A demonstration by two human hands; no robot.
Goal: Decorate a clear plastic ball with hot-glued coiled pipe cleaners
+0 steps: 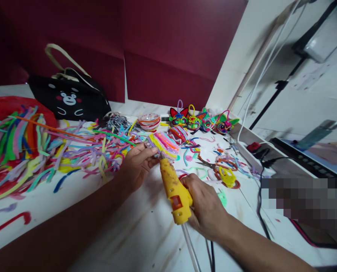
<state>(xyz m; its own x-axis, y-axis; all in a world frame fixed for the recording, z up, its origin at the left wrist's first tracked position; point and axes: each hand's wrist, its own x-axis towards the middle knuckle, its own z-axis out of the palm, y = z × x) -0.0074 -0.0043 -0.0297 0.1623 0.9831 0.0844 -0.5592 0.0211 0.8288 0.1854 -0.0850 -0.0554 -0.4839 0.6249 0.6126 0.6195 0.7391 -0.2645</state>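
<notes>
My left hand (137, 164) pinches a small round piece wrapped in striped pipe cleaners (164, 145), held just above the white table (106, 226). My right hand (205, 206) grips a yellow hot glue gun (175, 190), a clear glue stick protruding from its back. The gun's nozzle points up at the underside of the wrapped piece and seems to touch it. Both hands are closed around what they hold.
A big heap of coloured pipe cleaners (29, 147) covers the table's left side. Several finished pipe-cleaner cat heads (202, 121) line the back. Scissors (206, 163), a yellow wire shape (227, 176), a black bear bag (69, 98), black cables (260, 196) at the right.
</notes>
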